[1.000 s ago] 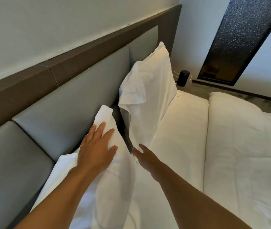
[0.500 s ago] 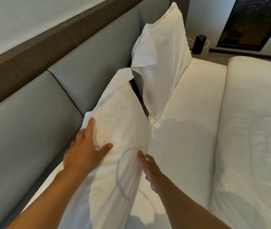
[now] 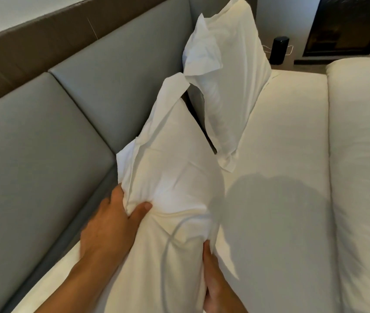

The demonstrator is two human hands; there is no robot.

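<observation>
- The fingers (image 3: 117, 196) of the left hand (image 3: 109, 222) are clamped on the near pillow (image 3: 175, 177). The thumb digs into the front of its left edge, the other fingers are tucked behind, and the fabric bunches between them.
- The right hand (image 3: 215, 288) grips the pillow's lower right edge with the thumb on the front. Its other fingers are hidden behind the fabric.
- The near pillow stands on end on the bed (image 3: 281, 143), tilted towards the grey headboard (image 3: 55, 132). Its loose top flap is just beside the far pillow (image 3: 226, 82), which leans against the headboard.
- The step in hand looks like shaping this pillow and setting it up next to the other one.
- The next move probably calls for both hands to ease it back until it rests on the padding. It also needs the flap smoothed, without nudging the far pillow.
- Both forearms reach forward from the lower edge of the view, the left on the headboard side and the right over the sheet.
</observation>
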